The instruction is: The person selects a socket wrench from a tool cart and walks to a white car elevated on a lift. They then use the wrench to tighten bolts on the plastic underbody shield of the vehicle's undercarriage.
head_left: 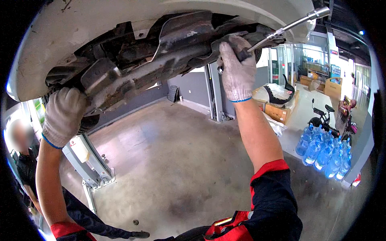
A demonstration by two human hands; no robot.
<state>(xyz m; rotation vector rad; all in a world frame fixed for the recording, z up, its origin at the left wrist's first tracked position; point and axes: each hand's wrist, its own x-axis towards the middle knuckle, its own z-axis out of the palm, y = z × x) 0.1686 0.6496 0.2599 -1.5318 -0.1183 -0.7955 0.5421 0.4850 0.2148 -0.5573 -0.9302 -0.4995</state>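
Note:
Above me is the raised underside of a vehicle, with a pale bumper cover (96, 28) and a worn dark metal crossbeam (161, 66) behind it. My left hand (64, 114), in a whitish knit glove with a blue cuff, is closed around the beam's left end; its fingertips are hidden. My right hand (239, 72), gloved alike, is raised against the beam's right part. In it is a socket wrench (295, 25), its chrome shaft slanting up to the right and ending in a socket. The fingers hide most of its dark grip.
A lift post (90, 160) stands at lower left, beside a person in dark clothes (27, 164). Another post (215, 94) rises farther back. On the right are blue water bottles (321, 150), a small bike (323, 118) and cardboard boxes (277, 112). A small round object (136, 222) lies on the floor.

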